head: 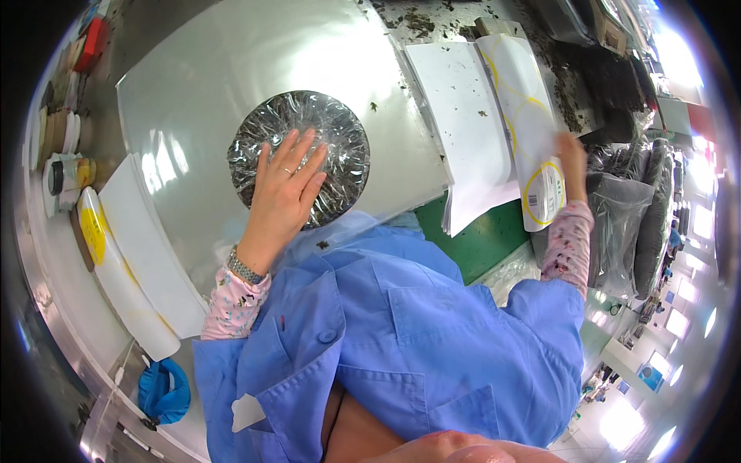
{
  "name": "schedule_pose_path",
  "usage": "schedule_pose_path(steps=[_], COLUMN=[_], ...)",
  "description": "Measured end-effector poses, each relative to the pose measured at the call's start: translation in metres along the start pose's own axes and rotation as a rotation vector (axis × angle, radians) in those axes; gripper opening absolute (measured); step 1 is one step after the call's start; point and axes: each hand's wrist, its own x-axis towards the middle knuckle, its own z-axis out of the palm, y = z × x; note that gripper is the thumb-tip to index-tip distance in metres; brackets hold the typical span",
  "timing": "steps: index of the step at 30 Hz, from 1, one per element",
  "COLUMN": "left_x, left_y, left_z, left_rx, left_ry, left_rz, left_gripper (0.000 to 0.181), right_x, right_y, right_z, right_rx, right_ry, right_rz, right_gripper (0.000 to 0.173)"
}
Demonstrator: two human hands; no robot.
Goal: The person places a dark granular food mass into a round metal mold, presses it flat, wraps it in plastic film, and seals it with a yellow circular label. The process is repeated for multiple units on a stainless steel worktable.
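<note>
My left hand [288, 179], with a ring and a wristwatch, lies flat on a dark round cake [341, 150], its fingers slightly apart. Crinkled clear plastic film wraps the cake, which looks like pressed leaves. Beneath it is a glossy pale sheet [202, 87] on the worktop. My right hand [570, 151] reaches to the right edge of a curled stack of printed paper [509, 81] with yellow rings and writing. That hand is blurred, and I cannot tell whether its fingers grip the paper. Beside the print lies a stack of plain white sheets [463, 116].
Dark leaf scraps [419, 23] litter the worktop's far side. At the left are more white sheets [145, 231], a rolled yellow print [107, 249], a dark-lidded jar [69, 176] and a blue cloth item [164, 390]. Dark items in clear plastic bags [613, 231] stand at the right.
</note>
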Motion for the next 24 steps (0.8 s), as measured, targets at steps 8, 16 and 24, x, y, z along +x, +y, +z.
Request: schedule_pose_path(steps=[8,16,24], left_x=[-0.003,-0.005,-0.029], left_y=[-0.002,-0.007,-0.024], left_z=[0.002,0.01,0.025], left_rx=[0.025,-0.247,-0.259], left_ry=[0.056,0.099,-0.003], left_rz=[0.015,-0.072,-0.036], left_gripper=[0.041,0.045,0.049], right_x=[-0.047,-0.116,-0.143], right_y=[-0.074,-0.411,-0.434], right_z=[-0.071,0.018,0.073], right_rx=[0.841,0.551,0.47], right_ry=[0.352,-0.034,-0.19], right_rz=[0.21,-0.948,-1.006], right_gripper=[0.031,0.074,0.063])
